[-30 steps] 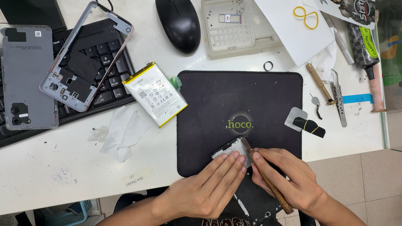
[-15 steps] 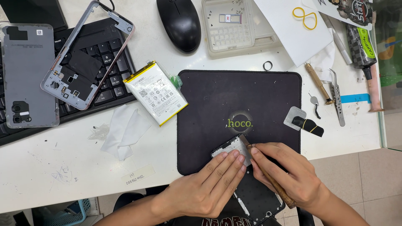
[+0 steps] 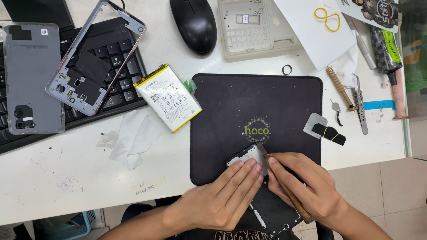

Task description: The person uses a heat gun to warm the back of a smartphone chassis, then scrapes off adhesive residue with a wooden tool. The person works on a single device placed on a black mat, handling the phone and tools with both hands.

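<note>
— Black glass under a thin blade, that's what worries me. The tool (image 3: 284, 186) in the right hand (image 3: 311, 191) has its tip at the top edge of the phone (image 3: 262, 186), right where the pale corner shows. If the tip skates off or digs too deep, I'd judge it could gouge the panel or nick something fragile just under the rim.

— What would cause that?

— Too steep an angle, or a push that outruns the brace. The phone hangs partly off the near edge of the mat (image 3: 255, 106), over the lap, so a hard shove could also tip it off the table (image 3: 66, 178).

— How are the hands set?

— The left hand (image 3: 222, 202) lies flat, fingers straight and close together, pressing down on the phone's upper part just left of the tip. The right hand is curled round the tool's brown handle, index finger laid along the shaft — a pen-like pinch, closed on it.

— Anything close enough to get knocked?

— A small grey tab with a black strip (image 3: 327, 131) sits just beyond the right hand. The battery (image 3: 168, 98) and a crumpled wipe (image 3: 133, 135) lie well beyond the left hand — out of reach of a slip, I'd say. Tweezers (image 3: 359, 104) are further right still.
</note>
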